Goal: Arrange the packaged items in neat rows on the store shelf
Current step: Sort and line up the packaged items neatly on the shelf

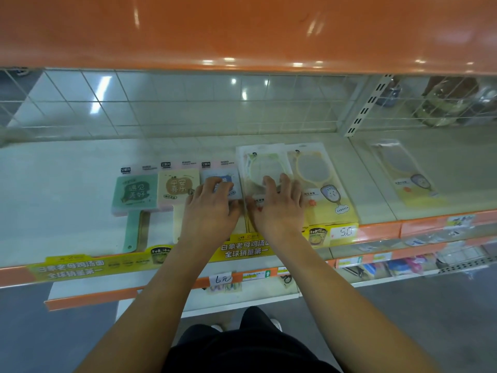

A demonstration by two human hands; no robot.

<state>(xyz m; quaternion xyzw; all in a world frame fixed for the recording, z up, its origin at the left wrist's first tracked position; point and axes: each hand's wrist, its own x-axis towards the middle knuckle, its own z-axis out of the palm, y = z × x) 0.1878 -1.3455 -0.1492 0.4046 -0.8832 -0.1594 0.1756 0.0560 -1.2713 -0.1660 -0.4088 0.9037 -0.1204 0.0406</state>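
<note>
Pressing our left hand flat on blue pack | right hand fingers spread on green-rimmed pack | shelf front edge

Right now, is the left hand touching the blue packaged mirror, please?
Touching: the head view shows the left hand's fingers resting on the blue packaged mirror.

Five packages lie side by side on the shelf; a sixth lies well apart, right.

Glossy clear plastic wraps the packs under the fingers. Beyond them, thin wire mesh. Overhead, shiny orange shelf.
</note>
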